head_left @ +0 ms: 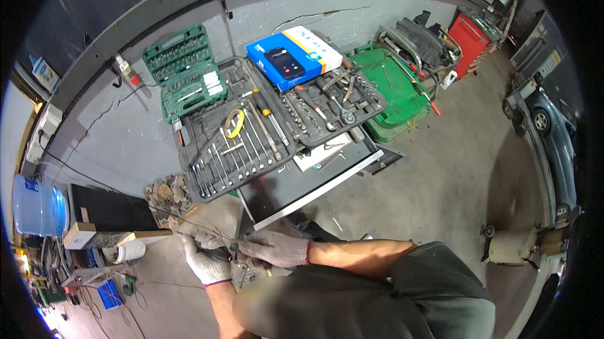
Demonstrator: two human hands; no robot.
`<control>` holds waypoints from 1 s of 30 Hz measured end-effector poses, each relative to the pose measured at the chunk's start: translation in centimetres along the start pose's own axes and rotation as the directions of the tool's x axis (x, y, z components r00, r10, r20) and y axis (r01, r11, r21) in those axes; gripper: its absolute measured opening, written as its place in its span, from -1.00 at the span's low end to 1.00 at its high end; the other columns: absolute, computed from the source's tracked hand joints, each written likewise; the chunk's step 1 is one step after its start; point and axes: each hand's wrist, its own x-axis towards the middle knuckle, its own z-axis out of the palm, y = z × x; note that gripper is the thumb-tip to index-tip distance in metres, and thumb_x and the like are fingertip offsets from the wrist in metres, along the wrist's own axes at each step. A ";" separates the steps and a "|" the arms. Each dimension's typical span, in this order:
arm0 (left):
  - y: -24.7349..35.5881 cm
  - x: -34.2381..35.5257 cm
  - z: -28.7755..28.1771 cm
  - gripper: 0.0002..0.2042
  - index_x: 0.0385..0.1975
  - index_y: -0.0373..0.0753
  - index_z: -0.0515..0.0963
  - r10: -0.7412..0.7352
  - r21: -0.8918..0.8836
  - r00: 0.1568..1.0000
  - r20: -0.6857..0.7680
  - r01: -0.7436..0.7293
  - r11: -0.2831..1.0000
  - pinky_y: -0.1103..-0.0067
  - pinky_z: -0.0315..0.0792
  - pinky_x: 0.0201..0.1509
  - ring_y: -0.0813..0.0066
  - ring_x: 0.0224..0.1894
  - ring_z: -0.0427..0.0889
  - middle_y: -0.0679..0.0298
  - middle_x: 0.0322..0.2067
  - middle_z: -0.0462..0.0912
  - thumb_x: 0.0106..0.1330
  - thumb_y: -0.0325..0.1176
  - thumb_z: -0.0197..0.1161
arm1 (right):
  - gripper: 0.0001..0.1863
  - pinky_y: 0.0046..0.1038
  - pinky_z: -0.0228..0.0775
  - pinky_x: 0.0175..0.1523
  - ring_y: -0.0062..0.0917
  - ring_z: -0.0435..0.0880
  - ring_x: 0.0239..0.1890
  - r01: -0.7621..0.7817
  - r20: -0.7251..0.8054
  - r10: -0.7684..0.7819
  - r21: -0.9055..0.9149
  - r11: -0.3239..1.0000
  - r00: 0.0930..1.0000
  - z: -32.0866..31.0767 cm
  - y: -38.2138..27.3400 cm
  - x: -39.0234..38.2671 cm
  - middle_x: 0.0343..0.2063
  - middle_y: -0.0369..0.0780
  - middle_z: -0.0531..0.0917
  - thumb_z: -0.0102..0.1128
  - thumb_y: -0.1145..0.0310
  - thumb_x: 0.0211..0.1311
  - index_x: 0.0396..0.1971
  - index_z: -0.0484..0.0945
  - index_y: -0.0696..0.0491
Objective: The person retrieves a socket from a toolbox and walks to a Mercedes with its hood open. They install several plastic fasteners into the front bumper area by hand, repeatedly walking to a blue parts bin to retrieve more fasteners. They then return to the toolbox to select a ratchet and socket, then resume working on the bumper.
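Both my hands wear pale work gloves with dark red cuffs and meet low in the view, in front of the open drawer (286, 197). My left hand (209, 262) is closed around something dark, mostly hidden by the fingers. The fingers of my right hand (277, 250) are curled beside it at a small dark green piece (234, 246), too small to name. A thin black cable (129, 195) runs from the wall socket to the hands. Just beyond the drawer lies an open tool case (214, 126) with wrenches, a hammer, sockets and a ratchet.
A green socket set (182, 68) stands open at the back left. On the tool case rests a blue and white box (292, 56) with a phone (283, 63). A green bin (396, 90) and red cabinet (469, 40) stand right; a blue water jug (39, 207) stands left.
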 end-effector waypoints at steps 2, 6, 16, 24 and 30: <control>-1.4 0.3 1.6 -0.73 -0.16 -0.15 0.49 -0.026 -0.021 0.993 -0.115 0.023 1.000 0.67 0.38 -0.43 0.67 -0.52 0.33 0.47 -0.48 0.37 0.59 -0.06 0.12 | -0.49 -0.55 0.38 -0.33 -0.73 0.51 -0.45 0.103 -0.025 -0.108 -0.160 0.982 0.994 0.0 0.1 -0.9 -0.45 -0.38 0.57 0.01 -0.10 0.59 -0.08 0.61 0.10; -4.4 -0.9 5.7 -0.74 -0.25 -0.13 0.46 -0.035 0.050 0.975 -0.219 0.047 0.998 0.68 0.36 -0.46 0.68 -0.57 0.31 0.49 -0.52 0.35 0.60 -0.09 0.13 | -0.45 -0.47 0.38 -0.33 -0.66 0.52 -0.46 0.150 -0.016 -0.154 -0.151 0.977 0.988 -1.5 -0.2 -0.8 -0.45 -0.32 0.57 -0.04 -0.13 0.60 -0.07 0.58 0.14; -9.6 3.7 8.2 -0.73 -0.16 -0.18 0.50 -0.078 -0.147 0.996 -0.036 0.072 0.987 0.71 0.44 -0.48 0.74 -0.58 0.30 0.50 -0.55 0.29 0.57 -0.08 0.16 | -0.51 -0.24 0.55 -0.14 -0.19 0.75 -0.24 0.545 0.225 -0.525 -0.581 0.604 0.821 -11.7 -2.6 -0.9 -0.36 0.02 0.70 0.10 -0.03 0.50 -0.13 0.64 0.18; -13.3 6.3 12.6 -0.65 -0.06 -0.24 0.53 -0.022 -0.012 0.987 -0.161 0.020 1.000 0.67 0.40 -0.52 0.69 -0.55 0.37 0.45 -0.47 0.41 0.62 -0.04 0.05 | -0.70 -0.14 0.50 -0.29 -0.11 0.69 -0.39 0.766 0.323 -0.711 -0.429 0.479 0.625 -18.9 -6.3 0.4 -0.46 -0.07 0.65 0.34 0.16 0.34 -0.26 0.64 0.13; -14.8 7.2 14.6 -0.63 -0.08 -0.26 0.55 -0.099 0.028 0.980 -0.175 0.105 0.994 0.70 0.39 -0.54 0.70 -0.56 0.34 0.47 -0.45 0.40 0.63 -0.03 0.03 | -0.71 -0.17 0.49 -0.31 -0.11 0.67 -0.41 0.769 0.327 -0.697 -0.318 0.555 0.639 -21.5 -6.3 1.0 -0.43 -0.09 0.68 0.36 0.16 0.36 -0.22 0.67 0.11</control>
